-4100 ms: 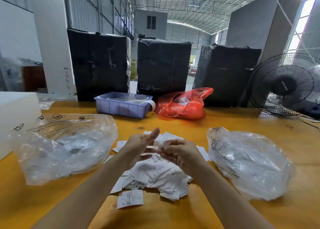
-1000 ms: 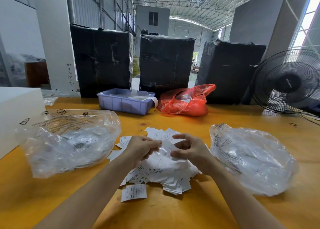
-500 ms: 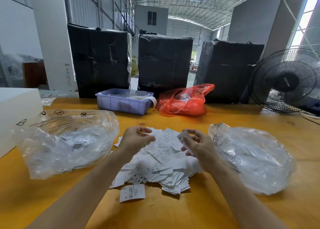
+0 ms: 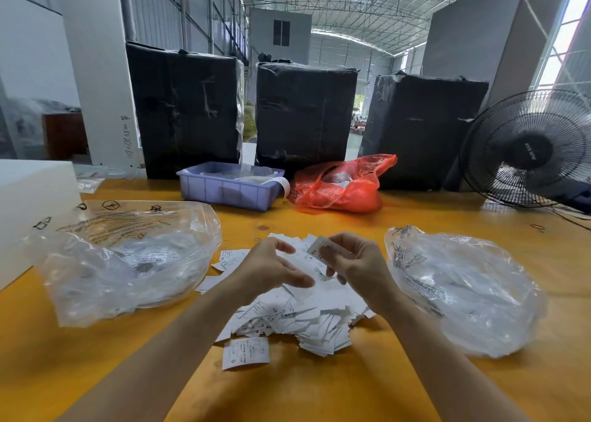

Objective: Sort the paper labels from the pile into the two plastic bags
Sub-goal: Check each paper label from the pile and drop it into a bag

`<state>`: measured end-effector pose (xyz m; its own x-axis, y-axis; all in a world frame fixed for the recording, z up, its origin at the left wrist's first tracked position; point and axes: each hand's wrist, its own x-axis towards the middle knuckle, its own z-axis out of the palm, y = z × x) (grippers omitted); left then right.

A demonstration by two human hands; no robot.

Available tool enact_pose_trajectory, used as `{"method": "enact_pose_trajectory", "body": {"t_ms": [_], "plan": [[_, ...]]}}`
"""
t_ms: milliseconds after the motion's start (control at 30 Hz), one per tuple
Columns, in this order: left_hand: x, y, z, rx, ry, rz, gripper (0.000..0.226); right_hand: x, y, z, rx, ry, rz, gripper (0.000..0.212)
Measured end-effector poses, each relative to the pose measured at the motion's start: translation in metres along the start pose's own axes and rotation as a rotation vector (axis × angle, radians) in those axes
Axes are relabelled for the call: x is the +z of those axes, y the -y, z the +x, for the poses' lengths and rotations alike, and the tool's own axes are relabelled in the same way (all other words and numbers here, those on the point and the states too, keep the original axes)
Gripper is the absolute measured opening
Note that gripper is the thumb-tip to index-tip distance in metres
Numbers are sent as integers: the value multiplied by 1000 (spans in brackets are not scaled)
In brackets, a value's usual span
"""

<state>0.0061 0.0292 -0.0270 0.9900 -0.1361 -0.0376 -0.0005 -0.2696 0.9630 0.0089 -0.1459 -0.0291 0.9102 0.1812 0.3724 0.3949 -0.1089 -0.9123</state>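
Two bare forearms reach in from 6 o'clock over a yellow table [image 4: 319, 389]. Left hand [image 4: 271, 269] hovers over the label pile [image 4: 297, 313], fingers loosely spread and relaxed, holding nothing. Right hand [image 4: 355, 261] is raised just above the pile, thumb and fingers pinching one small white label [image 4: 316, 247] w/ "XS" print, tilted up toward the camera.

Around them: clear plastic bag [image 4: 121, 261] at 9 o'clock, already holding labels; second clear bag [image 4: 463, 290] at 3 o'clock, also w/ labels. At 12 o'clock, a lilac tray [image 4: 228, 189] and red plastic bag [image 4: 342, 186]; behind those, three black-wrapped bales [image 4: 307, 114]. Black fan [image 4: 531, 148] at 2 o'clock. White box [image 4: 32, 204] at 10 o'clock.

Pile lies between the bags, directly under both hands. One loose label [image 4: 245, 353] sits just apart at the pile's 6 o'clock edge.
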Motion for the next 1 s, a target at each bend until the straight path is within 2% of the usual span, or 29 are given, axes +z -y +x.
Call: {"method": "enact_pose_trajectory", "body": {"t_ms": [133, 267, 333, 533, 633, 767, 900, 1000], "plan": [[2, -1, -1, 4, 41, 21, 60, 0, 3, -2, -7, -13, 33, 18], [1, -2, -1, -7, -7, -60, 57, -1, 2, -1, -9, -80, 40, 35], [0, -3, -1, -25, -42, -163, 52, -1, 2, 1, -2, -139, 120, 34], [-5, 0, 3, -134, -84, -486, 38, -6, -3, 4, 77, -199, 277, 7], [-5, 0, 6, -152, -87, -592, 37, -6, -5, 3, 88, -234, 257, 20], [-3, 0, 6, -127, -147, -622, 37, -2, -8, 0, 79, -215, -24, 29], [1, 0, 7, -93, -194, -620, 37, 6, -8, -2, 84, -154, -53, 29], [4, 0, 6, -67, -204, -628, 35, 7, -5, 0, 78, -206, 46, 30]]}}
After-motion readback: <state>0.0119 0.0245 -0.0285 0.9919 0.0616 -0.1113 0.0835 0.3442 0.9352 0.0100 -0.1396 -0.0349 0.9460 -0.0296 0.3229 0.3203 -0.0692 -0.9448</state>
